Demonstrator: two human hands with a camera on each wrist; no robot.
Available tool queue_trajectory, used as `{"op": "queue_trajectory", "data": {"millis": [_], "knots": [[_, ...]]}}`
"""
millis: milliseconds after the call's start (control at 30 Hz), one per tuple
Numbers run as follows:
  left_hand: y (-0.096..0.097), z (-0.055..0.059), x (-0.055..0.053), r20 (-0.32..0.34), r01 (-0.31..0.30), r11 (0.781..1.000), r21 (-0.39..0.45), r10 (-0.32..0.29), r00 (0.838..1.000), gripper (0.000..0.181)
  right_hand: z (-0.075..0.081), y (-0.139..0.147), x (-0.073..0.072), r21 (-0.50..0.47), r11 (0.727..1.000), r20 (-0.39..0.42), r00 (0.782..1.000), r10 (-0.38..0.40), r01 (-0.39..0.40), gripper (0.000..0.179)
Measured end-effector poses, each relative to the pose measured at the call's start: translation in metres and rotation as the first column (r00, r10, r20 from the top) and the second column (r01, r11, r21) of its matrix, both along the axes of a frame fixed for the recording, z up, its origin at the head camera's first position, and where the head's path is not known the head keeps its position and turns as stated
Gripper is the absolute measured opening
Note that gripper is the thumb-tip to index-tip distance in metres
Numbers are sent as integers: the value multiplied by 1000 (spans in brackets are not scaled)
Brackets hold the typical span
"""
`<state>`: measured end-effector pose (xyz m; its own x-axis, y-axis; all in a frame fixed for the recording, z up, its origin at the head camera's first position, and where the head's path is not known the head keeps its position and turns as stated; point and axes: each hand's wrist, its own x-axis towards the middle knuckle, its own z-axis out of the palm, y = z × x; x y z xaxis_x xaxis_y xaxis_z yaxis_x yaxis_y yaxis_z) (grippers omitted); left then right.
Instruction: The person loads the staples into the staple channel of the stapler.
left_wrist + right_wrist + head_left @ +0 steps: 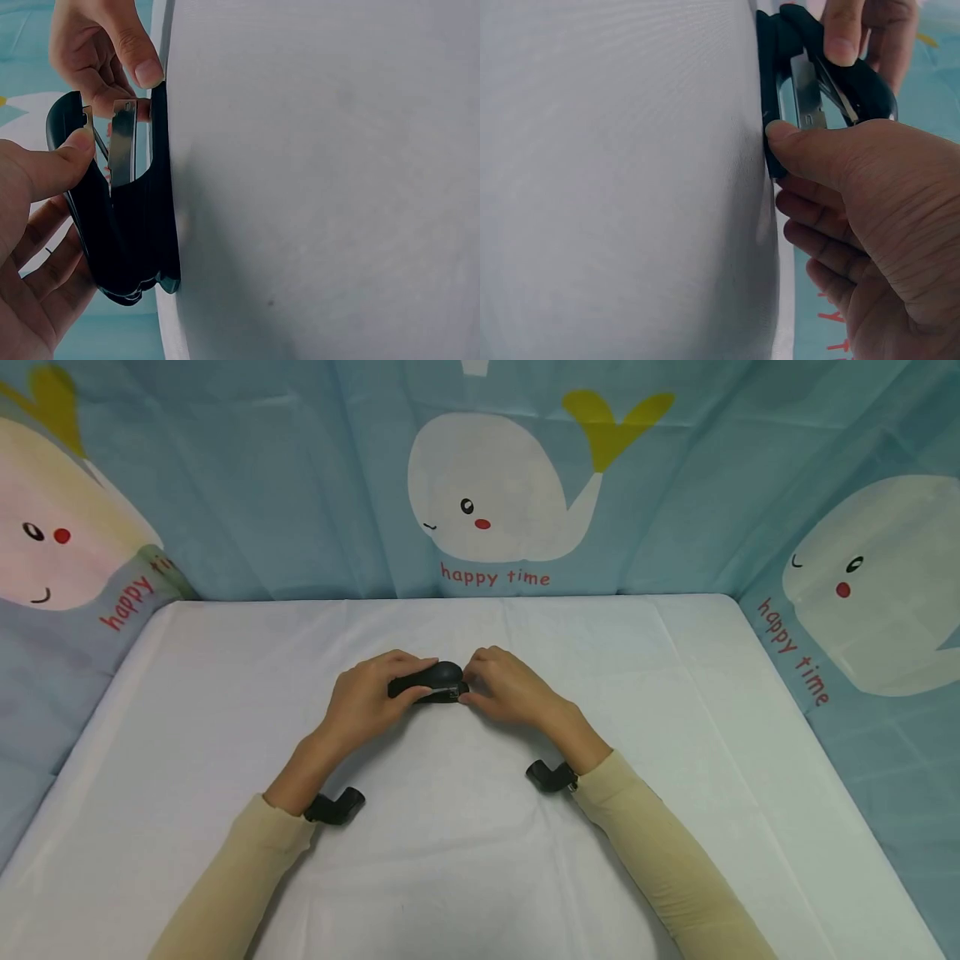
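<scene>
A black stapler (444, 673) is held low at the middle of the white table. My left hand (366, 697) grips its upper arm, the thumb pressing near the opening edge in the left wrist view. The stapler's jaws stand apart, and the metal staple magazine (122, 142) shows between the top arm and the base. At the front end, my right hand (517, 692) pinches the tip of the base (770, 75), its thumb on the outer side. The right hand's other fingers curl behind the tip and are partly hidden in the head view.
A white cloth covers the table (465, 843). Behind and at both sides hangs a blue curtain (300, 485) printed with whales. Each wrist wears a small black camera, the left one (335, 807) and the right one (551, 776) both close above the cloth.
</scene>
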<state>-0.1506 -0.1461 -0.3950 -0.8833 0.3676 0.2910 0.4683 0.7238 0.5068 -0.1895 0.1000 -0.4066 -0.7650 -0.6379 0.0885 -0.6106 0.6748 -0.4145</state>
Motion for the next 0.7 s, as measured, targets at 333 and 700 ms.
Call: {"op": "queue_trajectory", "data": {"millis": [333,700], "knots": [[0,-1,-2,-8,-1,1000,9,1,1000,44,2,1,-2,-11,1000,17,1000,-2,2,26],[-1,-1,0,50,-3,1000,-3,3,999,39,1,2,-1,-21,1000,39,999,-12,13,28]]}}
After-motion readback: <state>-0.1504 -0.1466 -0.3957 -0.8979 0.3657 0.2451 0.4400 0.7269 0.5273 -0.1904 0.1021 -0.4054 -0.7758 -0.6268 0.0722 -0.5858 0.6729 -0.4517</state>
